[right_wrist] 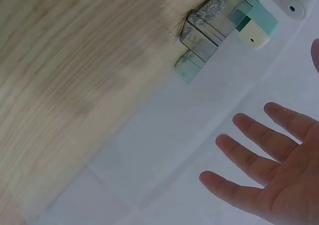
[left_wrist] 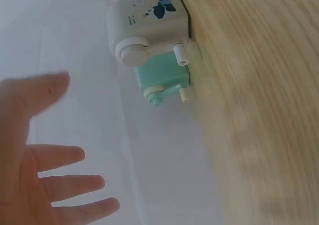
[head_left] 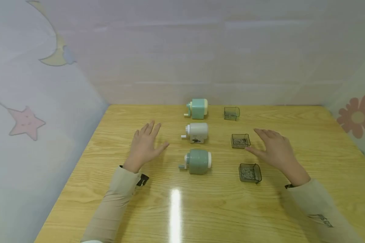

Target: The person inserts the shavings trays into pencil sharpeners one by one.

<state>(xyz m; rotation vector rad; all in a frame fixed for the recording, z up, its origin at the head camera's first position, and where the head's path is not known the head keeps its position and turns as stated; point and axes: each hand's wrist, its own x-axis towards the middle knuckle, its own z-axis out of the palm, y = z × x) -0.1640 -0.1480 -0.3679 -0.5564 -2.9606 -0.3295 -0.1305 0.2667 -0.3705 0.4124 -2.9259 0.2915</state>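
Three crank pencil sharpeners stand in a column on the table: a mint one (head_left: 198, 108) at the back, a white one (head_left: 198, 132) in the middle, a grey-green one (head_left: 199, 161) in front. To their right lie three clear dark shavings drawers, a back one (head_left: 231, 113), a middle one (head_left: 240, 141) and a front one (head_left: 249, 173); shavings show inside. My left hand (head_left: 144, 145) is spread left of the sharpeners, holding nothing, its thumb towards the white one. My right hand (head_left: 275, 150), fingers extended and holding nothing, hovers right of the drawers, thumb tip by the middle drawer.
The wooden table (head_left: 219, 209) meets a pale wall (head_left: 213, 57) just behind the back sharpener. Side walls carry a star decal (head_left: 27, 123) on the left and a flower decal (head_left: 358, 116) on the right. A black buckle (head_left: 143, 180) hangs at the left wrist.
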